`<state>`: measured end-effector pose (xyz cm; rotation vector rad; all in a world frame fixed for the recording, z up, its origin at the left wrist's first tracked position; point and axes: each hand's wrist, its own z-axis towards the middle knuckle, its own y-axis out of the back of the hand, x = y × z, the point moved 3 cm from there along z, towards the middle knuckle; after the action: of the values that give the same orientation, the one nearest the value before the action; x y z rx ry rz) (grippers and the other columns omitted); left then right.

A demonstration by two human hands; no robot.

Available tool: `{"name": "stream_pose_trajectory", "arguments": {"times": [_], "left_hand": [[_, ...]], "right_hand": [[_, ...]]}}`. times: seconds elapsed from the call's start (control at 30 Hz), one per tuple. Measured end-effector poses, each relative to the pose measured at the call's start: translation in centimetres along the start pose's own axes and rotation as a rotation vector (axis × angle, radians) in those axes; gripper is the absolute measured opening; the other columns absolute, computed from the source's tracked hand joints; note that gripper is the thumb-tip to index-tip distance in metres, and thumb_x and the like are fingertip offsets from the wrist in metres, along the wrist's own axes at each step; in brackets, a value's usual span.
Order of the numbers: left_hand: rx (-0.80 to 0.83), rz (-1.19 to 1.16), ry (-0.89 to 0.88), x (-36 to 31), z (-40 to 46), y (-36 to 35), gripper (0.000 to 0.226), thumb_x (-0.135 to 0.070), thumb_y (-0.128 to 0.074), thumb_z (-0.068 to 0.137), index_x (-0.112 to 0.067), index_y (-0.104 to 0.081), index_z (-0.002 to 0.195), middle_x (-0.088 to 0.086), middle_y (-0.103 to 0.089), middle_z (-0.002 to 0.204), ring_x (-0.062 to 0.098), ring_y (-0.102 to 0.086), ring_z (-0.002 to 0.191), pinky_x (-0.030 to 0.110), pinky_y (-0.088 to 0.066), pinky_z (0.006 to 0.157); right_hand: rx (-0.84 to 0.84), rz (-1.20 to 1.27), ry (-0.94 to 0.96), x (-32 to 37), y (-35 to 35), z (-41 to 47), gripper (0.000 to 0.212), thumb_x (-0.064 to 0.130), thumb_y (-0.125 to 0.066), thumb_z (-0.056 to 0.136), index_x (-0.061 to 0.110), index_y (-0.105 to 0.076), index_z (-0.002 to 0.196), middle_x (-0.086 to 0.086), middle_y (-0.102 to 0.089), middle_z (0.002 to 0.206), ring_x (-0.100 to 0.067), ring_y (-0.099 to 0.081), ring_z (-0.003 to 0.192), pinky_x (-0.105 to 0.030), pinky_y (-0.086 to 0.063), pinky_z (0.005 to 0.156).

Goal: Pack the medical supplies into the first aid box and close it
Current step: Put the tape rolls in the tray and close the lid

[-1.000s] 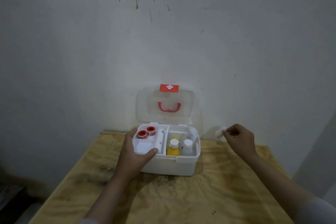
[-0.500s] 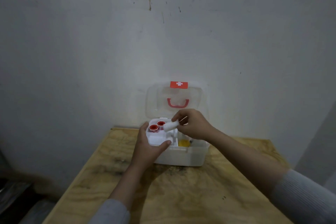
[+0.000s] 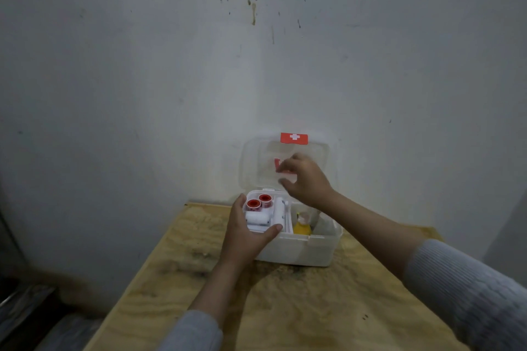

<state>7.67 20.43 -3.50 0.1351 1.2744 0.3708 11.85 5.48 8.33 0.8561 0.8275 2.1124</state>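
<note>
A white first aid box [image 3: 302,251] stands open at the back of a plywood table, its clear lid [image 3: 251,162] with a red cross label upright against the wall. In its left tray lie two red tape rolls [image 3: 259,201], a white bandage roll [image 3: 258,218] and a second white roll [image 3: 279,209]. A yellow bottle [image 3: 301,227] stands in the right compartment. My left hand [image 3: 245,234] grips the box's front left corner, thumb on the tray's rim. My right hand [image 3: 306,179] hovers above the box in front of the lid, fingers apart, holding nothing.
The plywood table [image 3: 285,308] runs toward me, its left edge dropping to a dark floor. A stained grey wall [image 3: 256,65] rises right behind the box.
My right hand brought a white roll from the right of the box, laid it in the left tray, let go and rose in front of the lid. The left hand kept its grip.
</note>
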Motion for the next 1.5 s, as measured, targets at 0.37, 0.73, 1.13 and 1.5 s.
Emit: {"name": "stream_pose_trajectory", "arguments": {"times": [0.37, 0.73, 1.13, 1.5], "left_hand": [[-0.010, 0.022, -0.003, -0.1, -0.1, -0.1, 0.103, -0.048, -0.084, 0.059, -0.035, -0.024, 0.141, -0.010, -0.038, 0.143, 0.007, -0.045, 0.116, 0.025, -0.047, 0.091], [-0.001, 0.042, 0.000, -0.3, -0.1, -0.1, 0.102, -0.047, -0.084, 0.061, -0.035, -0.023, 0.141, -0.008, -0.037, 0.147, 0.006, -0.043, 0.117, 0.023, -0.044, 0.089], [0.017, 0.031, -0.009, -0.3, -2.2, 2.0, 0.132, -0.061, -0.079, 0.053, -0.032, 0.006, 0.150, 0.000, -0.009, 0.161, 0.022, -0.020, 0.145, 0.041, -0.032, 0.111], [-0.014, 0.370, -0.364, -1.8, -2.8, 1.4, 0.055, -0.063, -0.036, 0.085, -0.046, -0.035, 0.138, -0.010, -0.022, 0.157, 0.017, -0.026, 0.142, 0.034, -0.031, 0.106]], "right_hand": [[-0.041, -0.362, 0.013, -3.9, 2.2, 4.4, 0.055, 0.031, -0.067, 0.082, 0.025, -0.048, 0.133, -0.009, -0.052, 0.138, -0.031, -0.047, 0.125, -0.052, -0.033, 0.105], [-0.180, -0.206, 0.078, -3.0, 3.3, 3.1, 0.031, 0.024, -0.066, 0.084, 0.018, -0.066, 0.115, -0.009, -0.068, 0.111, -0.028, -0.059, 0.098, -0.039, -0.050, 0.077], [-0.113, -0.167, 0.215, -0.3, 2.6, -9.3, 0.029, 0.039, -0.068, 0.073, 0.025, -0.070, 0.099, 0.004, -0.070, 0.098, -0.022, -0.060, 0.089, -0.035, -0.046, 0.075], [-0.075, -0.140, 0.173, -0.6, 0.2, -12.3, 0.041, 0.046, -0.063, 0.077, 0.023, -0.062, 0.111, -0.004, -0.064, 0.119, -0.021, -0.057, 0.110, -0.039, -0.049, 0.089]]}}
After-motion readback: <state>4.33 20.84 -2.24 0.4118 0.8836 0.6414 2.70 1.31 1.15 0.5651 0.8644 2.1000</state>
